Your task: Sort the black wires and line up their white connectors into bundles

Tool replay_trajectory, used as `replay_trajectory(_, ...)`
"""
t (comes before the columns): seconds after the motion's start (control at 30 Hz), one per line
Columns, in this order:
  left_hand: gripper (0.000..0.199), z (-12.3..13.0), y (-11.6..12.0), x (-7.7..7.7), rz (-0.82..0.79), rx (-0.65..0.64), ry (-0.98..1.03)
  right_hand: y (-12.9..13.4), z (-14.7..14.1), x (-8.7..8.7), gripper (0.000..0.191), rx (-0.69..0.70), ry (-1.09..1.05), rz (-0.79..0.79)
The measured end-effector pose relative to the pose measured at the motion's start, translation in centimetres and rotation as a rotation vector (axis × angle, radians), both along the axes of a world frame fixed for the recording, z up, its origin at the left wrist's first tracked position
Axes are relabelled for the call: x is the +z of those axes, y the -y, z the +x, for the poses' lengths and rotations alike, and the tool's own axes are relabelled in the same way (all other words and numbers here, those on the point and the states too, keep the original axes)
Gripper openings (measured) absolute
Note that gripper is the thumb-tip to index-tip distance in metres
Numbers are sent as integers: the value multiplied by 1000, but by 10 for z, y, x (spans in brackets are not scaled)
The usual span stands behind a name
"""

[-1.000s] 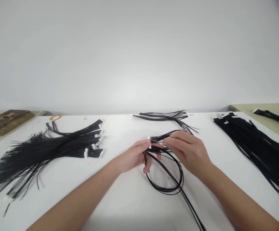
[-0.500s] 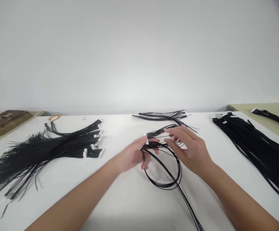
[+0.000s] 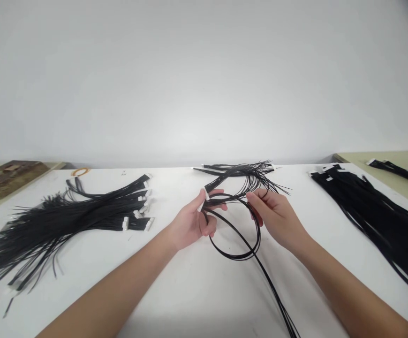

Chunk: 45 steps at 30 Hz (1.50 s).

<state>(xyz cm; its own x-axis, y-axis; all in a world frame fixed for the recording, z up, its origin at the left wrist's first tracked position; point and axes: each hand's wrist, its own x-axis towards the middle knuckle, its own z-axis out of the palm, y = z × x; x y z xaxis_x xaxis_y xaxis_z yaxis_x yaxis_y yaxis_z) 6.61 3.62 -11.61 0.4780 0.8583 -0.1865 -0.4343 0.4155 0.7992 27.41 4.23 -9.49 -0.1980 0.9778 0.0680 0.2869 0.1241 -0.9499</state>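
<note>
My left hand (image 3: pixel 193 223) grips a wire harness by its white connector (image 3: pixel 207 191), thumb on top and fingers curled below. Black wires (image 3: pixel 249 251) run out of it, some bent into a loop and some trailing down to the front edge of the view. At the right side of the loop my right hand (image 3: pixel 274 213) is closed, thumb and fingertips pinched on a few of the black wires. Behind both hands lies another bundle of black wires (image 3: pixel 221 167) with white ends, partly overlapped by the held wires.
On the left of the white table (image 3: pixel 176 291) lies a large pile of black wire harnesses (image 3: pixel 84 211) with white connectors. A second thick pile (image 3: pixel 369 216) lies at the right. An orange ring (image 3: pixel 80 172) and a brown patterned box (image 3: pixel 10 178) sit at the back left.
My right hand has moved down and closed from a looser pose onto the wires. The connector in my left hand has shifted slightly left and up, and its wires now arch over the back bundle.
</note>
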Motion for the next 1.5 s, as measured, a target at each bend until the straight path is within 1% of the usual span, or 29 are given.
replay_trajectory(0.13,42,1,1,-1,-14,-82,-26,-1,-1,-3,41,-112,32,42)
replay_trajectory(0.2,43,1,2,-1,-21,-127,-31,-2,-1,-2,42,-147,32,43)
replay_trajectory(0.27,43,1,3,-1,-28,-128,-18,-2,-1,0,43,-156,21,34)
replay_trajectory(0.33,41,1,3,0,-31,-87,15,-2,0,2,43,-134,6,10)
replay_trajectory(0.4,38,1,3,2,-24,-34,55,-2,1,3,41,-51,-6,-44)
replay_trajectory(0.5,35,0,2,4,-7,6,83,0,-1,2,34,153,14,-115)
replay_trajectory(0.57,36,0,2,4,-9,-4,74,2,-4,0,28,266,56,-101)
replay_trajectory(0.67,38,0,3,4,-28,-45,53,6,-9,-5,23,343,107,-32)
replay_trajectory(0.87,40,-1,4,2,-36,-89,25,10,-15,-12,22,312,149,24)
replay_trajectory(1.03,40,-2,3,0,-33,-110,2,11,-18,-9,17,232,171,127)
replay_trajectory(1.1,40,-2,3,0,-29,-109,-6,12,-18,-7,17,222,195,144)
replay_trajectory(1.23,41,-2,4,1,-40,-95,-37,11,-13,-4,25,228,158,100)
replay_trajectory(1.37,48,-2,4,2,-54,-99,-58,10,-8,-4,33,224,122,76)
replay_trajectory(1.5,52,-3,4,3,-53,-104,-79,10,-8,-6,31,244,127,40)
